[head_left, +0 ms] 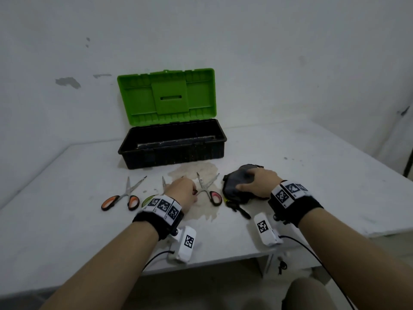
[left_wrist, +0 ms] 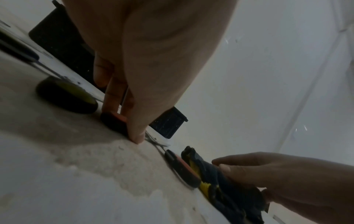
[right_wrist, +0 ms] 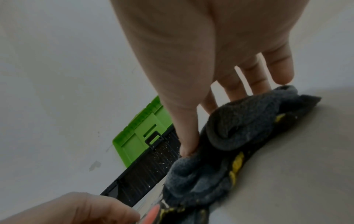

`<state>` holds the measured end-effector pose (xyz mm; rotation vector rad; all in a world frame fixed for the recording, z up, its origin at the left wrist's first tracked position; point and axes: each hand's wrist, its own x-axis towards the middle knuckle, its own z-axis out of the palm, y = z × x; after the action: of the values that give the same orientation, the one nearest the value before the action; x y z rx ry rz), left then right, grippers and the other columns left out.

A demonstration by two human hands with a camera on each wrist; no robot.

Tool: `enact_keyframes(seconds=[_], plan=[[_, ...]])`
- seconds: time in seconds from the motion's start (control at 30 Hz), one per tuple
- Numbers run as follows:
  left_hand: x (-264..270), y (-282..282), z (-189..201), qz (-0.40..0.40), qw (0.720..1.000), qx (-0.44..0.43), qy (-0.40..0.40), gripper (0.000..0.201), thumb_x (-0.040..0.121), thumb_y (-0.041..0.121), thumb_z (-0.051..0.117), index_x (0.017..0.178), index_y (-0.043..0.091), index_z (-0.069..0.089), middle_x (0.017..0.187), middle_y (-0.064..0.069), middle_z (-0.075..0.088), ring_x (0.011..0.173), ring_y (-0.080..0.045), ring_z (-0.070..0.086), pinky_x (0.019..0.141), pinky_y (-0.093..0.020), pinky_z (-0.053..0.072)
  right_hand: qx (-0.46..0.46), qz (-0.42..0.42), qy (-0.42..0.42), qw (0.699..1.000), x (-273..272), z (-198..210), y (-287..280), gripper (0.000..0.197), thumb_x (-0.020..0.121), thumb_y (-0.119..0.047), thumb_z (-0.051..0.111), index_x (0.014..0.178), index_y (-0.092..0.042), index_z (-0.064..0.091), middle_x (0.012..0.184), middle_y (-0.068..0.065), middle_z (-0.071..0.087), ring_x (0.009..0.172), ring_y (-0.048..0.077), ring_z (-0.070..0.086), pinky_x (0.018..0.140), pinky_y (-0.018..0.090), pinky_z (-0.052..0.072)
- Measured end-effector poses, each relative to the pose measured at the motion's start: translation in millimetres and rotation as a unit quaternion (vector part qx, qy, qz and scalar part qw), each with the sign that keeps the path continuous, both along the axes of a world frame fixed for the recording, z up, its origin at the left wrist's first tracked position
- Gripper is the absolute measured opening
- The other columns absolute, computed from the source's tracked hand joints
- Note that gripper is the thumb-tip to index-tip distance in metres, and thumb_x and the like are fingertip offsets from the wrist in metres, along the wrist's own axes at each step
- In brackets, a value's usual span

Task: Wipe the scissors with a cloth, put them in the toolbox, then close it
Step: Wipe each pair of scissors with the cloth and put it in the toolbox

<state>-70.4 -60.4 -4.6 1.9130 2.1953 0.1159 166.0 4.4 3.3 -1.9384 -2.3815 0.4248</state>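
With left hand [head_left: 183, 191], pinching handle of red scissors [head_left: 206, 191] lying flat on table [head_left: 312, 175]; with right hand [head_left: 259, 183], clutching cloth [head_left: 237, 186] just beside them, in front of open toolbox [head_left: 172, 157].

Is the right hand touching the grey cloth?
Touching. The right wrist view shows the right hand: its thumb presses into the cloth, and its fingers rest on top.

My left hand [head_left: 182, 191] hides one loop of the red-handled scissors [head_left: 214, 198] and most of the green-handled scissors [head_left: 148, 200]; my right hand [head_left: 260, 183] half-covers the cloth [head_left: 234, 186].
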Motion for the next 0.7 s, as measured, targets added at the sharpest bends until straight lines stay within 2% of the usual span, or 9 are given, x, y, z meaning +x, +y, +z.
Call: enact_keyframes(seconds=[0.13, 0.23, 0.3, 0.37, 0.47, 0.53, 0.6, 0.63, 0.7], plan=[[-3.0, 2.2, 0.6, 0.005, 1.000, -0.005, -0.016, 0.019, 0.094, 0.027, 0.062, 0.099, 0.014, 0.074, 0.105, -0.006, 0.070, 0.096, -0.024, 0.065, 0.089, -0.036, 0.053, -0.031, 0.034, 0.033, 0.998, 0.9, 4.0, 3.8, 0.083, 0.071, -0.072, 0.066, 0.140, -0.030, 0.050, 0.144, -0.001, 0.051, 0.130, 0.024, 0.049, 0.106, 0.037, 0.042], [-5.2, 1.8, 3.9, 0.021, 0.998, -0.003, -0.064, 0.021, 0.096, 0.023, 0.054, 0.096, 0.010, 0.070, 0.098, -0.005, 0.068, 0.089, -0.024, 0.065, 0.083, -0.037, 0.054, -0.056, 0.061, 0.022, 0.996, -1.2, 7.0, 3.1, 0.077, 0.065, -0.064, 0.078, 0.133, -0.032, 0.057, 0.134, -0.001, 0.057, 0.125, 0.023, 0.052, 0.104, 0.036, 0.044], [-8.4, 1.8, 6.2, 0.028, 0.995, -0.003, -0.093, 0.018, 0.097, 0.026, 0.050, 0.098, 0.014, 0.063, 0.097, -0.002, 0.064, 0.087, -0.021, 0.062, 0.081, -0.036, 0.052, -0.039, 0.074, 0.008, 0.996, -4.4, 7.9, 3.7, 0.056, 0.072, -0.050, 0.079, 0.122, -0.030, 0.065, 0.120, -0.001, 0.064, 0.114, 0.023, 0.059, 0.097, 0.037, 0.049], [-13.1, 2.7, 6.9, 0.036, 0.990, 0.002, -0.139, 0.010, 0.099, 0.029, 0.049, 0.098, 0.023, 0.057, 0.098, -0.001, 0.064, 0.088, -0.019, 0.062, 0.078, -0.034, 0.050, -0.029, 0.083, -0.001, 0.996, -8.0, 12.4, 5.7, 0.031, 0.084, -0.033, 0.070, 0.113, -0.021, 0.069, 0.114, 0.002, 0.068, 0.105, 0.023, 0.062, 0.090, 0.036, 0.051], [-19.5, 3.7, 5.5, 0.059, 0.962, 0.028, -0.264, 0.008, 0.100, 0.023, 0.050, 0.095, 0.028, 0.051, 0.094, -0.006, 0.066, 0.079, -0.021, 0.062, 0.073, -0.038, 0.053, -0.041, 0.077, 0.027, 0.996, -13.2, 25.3, 7.7, 0.026, 0.094, -0.018, 0.054, 0.116, -0.016, 0.067, 0.113, 0.008, 0.067, 0.100, 0.025, 0.061, 0.084, 0.032, 0.048], [-23.5, 3.7, 7.5, 0.070, 0.938, 0.050, -0.336, 0.008, 0.100, 0.018, 0.049, 0.098, 0.025, 0.050, 0.094, -0.010, 0.063, 0.077, -0.021, 0.059, 0.074, -0.041, 0.056, -0.058, 0.062, 0.090, 0.992, -15.6, 31.8, 11.5, 0.031, 0.094, -0.011, 0.045, 0.117, -0.012, 0.067, 0.110, 0.011, 0.068, 0.100, 0.027, 0.061, 0.084, 0.032, 0.047], [-28.0, 3.4, 10.6, 0.076, 0.921, 0.076, -0.375, 0.005, 0.101, 0.020, 0.050, 0.100, 0.025, 0.050, 0.093, -0.008, 0.060, 0.074, -0.020, 0.057, 0.070, -0.038, 0.053, -0.075, 0.026, 0.197, 0.977, -19.5, 37.4, 11.4, 0.031, 0.094, -0.007, 0.040, 0.111, -0.005, 0.066, 0.102, 0.015, 0.067, 0.096, 0.030, 0.061, 0.080, 0.032, 0.047], [-30.4, 4.3, 12.6, 0.078, 0.915, 0.091, -0.384, 0.004, 0.100, 0.023, 0.050, 0.101, 0.026, 0.050, 0.091, -0.007, 0.060, 0.072, -0.019, 0.055, 0.069, -0.037, 0.050, -0.082, 0.004, 0.269, 0.960, -22.7, 39.4, 12.0, 0.031, 0.094, -0.006, 0.039, 0.108, -0.001, 0.065, 0.098, 0.017, 0.066, 0.093, 0.032, 0.062, 0.079, 0.035, 0.049], [-34.4, 5.0, 16.1, 0.081, 0.903, 0.114, -0.406, 0.006, 0.097, 0.027, 0.051, 0.103, 0.026, 0.052, 0.086, -0.004, 0.059, 0.068, -0.017, 0.052, 0.064, -0.035, 0.044, -0.116, -0.038, 0.431, 0.894, -28.8, 40.4, 11.1, 0.031, 0.097, -0.007, 0.037, 0.110, 0.001, 0.063, 0.098, 0.020, 0.066, 0.089, 0.033, 0.064, 0.083, 0.041, 0.053]])
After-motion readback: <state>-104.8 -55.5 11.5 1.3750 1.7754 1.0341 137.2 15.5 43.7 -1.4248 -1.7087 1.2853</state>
